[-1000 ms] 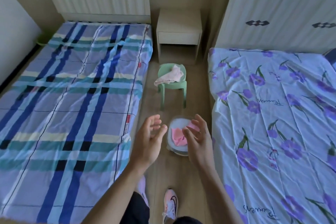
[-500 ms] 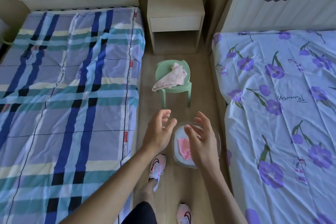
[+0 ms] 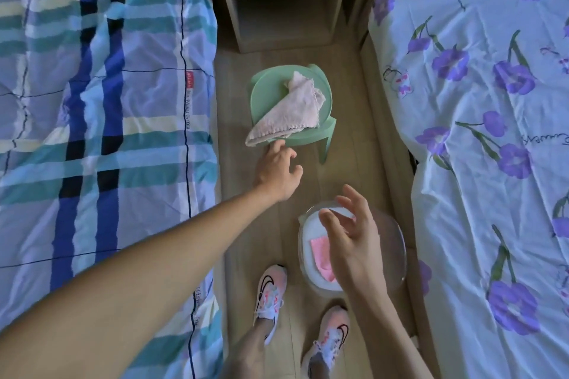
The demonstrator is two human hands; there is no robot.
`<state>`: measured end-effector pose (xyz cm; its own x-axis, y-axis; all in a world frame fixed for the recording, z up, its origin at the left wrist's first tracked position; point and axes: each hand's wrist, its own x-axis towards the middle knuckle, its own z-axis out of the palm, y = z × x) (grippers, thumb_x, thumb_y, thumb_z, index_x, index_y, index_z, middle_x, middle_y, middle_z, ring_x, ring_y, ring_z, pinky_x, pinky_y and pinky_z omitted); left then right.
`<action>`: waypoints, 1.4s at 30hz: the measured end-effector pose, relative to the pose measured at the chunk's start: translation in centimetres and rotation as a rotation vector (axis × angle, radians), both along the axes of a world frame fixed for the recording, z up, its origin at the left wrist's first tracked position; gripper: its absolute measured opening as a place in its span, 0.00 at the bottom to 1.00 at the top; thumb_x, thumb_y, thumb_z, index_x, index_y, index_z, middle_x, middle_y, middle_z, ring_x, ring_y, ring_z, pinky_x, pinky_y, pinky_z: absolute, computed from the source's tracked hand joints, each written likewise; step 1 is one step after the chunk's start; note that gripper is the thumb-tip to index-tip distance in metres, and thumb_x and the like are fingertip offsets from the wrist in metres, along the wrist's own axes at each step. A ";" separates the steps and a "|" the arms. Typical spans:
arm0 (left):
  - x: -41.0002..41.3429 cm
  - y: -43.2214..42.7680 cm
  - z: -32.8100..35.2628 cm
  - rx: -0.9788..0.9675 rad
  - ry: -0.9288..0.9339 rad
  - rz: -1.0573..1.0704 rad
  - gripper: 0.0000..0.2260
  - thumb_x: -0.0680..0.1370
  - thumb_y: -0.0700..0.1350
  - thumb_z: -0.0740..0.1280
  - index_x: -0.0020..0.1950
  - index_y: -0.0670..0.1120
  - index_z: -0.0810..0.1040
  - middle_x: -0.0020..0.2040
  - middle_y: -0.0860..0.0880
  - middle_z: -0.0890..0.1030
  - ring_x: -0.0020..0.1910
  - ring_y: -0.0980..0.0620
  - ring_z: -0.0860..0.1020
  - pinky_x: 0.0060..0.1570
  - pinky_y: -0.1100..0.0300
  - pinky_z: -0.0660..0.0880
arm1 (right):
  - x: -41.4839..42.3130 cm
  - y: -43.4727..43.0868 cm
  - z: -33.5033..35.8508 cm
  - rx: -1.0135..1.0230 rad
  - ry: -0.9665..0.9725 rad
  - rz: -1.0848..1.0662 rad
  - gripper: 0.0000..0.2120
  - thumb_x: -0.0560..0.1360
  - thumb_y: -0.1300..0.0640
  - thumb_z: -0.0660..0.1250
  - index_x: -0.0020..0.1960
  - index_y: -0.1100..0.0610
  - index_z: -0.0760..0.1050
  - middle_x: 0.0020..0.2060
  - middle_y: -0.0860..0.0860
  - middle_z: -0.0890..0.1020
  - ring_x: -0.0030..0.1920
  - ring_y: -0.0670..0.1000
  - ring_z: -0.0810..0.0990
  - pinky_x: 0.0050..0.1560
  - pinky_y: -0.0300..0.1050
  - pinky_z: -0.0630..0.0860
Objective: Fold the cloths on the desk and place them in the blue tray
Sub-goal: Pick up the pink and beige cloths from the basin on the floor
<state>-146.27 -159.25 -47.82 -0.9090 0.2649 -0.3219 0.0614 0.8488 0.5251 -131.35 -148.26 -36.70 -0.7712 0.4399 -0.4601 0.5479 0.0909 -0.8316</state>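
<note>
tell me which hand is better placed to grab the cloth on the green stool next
Left, most likely. The left hand is open and stretched out with its fingertips right at the pale pink cloth hanging over the stool edge. The right hand hovers open over the tray, farther from the cloth.

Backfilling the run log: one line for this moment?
left hand: open, reaching pale pink cloth on green stool | right hand: open above tray | tray holds pink cloth

The left bed (image 3: 92, 132) is plaid in blue, teal, cream and black; the right bed (image 3: 492, 163) is pale blue with purple flowers. A pale pink cloth (image 3: 289, 111) lies on a mint-green stool (image 3: 323, 129), a brighter pink cloth (image 3: 320, 255) in the whitish tray (image 3: 308, 243). The shoes (image 3: 271, 292) are white, pink and black.
</note>
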 end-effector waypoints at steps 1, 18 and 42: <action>-1.2 0.1 -2.0 -0.041 0.008 -0.017 0.16 0.77 0.46 0.66 0.62 0.42 0.78 0.74 0.42 0.67 0.75 0.43 0.64 0.72 0.52 0.63 | -0.6 0.1 -1.3 0.008 -0.005 0.004 0.24 0.78 0.55 0.68 0.72 0.46 0.68 0.59 0.42 0.77 0.54 0.40 0.80 0.48 0.29 0.71; -10.0 0.4 -14.3 -0.351 0.126 -0.226 0.27 0.78 0.50 0.64 0.75 0.42 0.66 0.79 0.42 0.62 0.78 0.43 0.59 0.77 0.46 0.55 | -2.5 3.6 -13.3 0.030 -0.049 0.079 0.24 0.79 0.52 0.67 0.72 0.44 0.66 0.57 0.37 0.75 0.55 0.37 0.78 0.52 0.39 0.74; 12.4 2.1 -12.7 0.397 0.029 0.126 0.11 0.69 0.27 0.66 0.45 0.41 0.76 0.34 0.61 0.70 0.33 0.70 0.71 0.38 0.76 0.64 | 5.6 10.0 -26.8 0.194 -0.361 0.018 0.12 0.78 0.54 0.67 0.60 0.57 0.78 0.59 0.53 0.79 0.52 0.49 0.80 0.48 0.43 0.78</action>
<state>-133.91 -157.13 -60.52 -0.9492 0.2499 -0.1911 -0.0104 0.5823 0.8129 -125.72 -138.31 -63.52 -0.5839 0.5330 -0.6123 0.7982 0.2391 -0.5530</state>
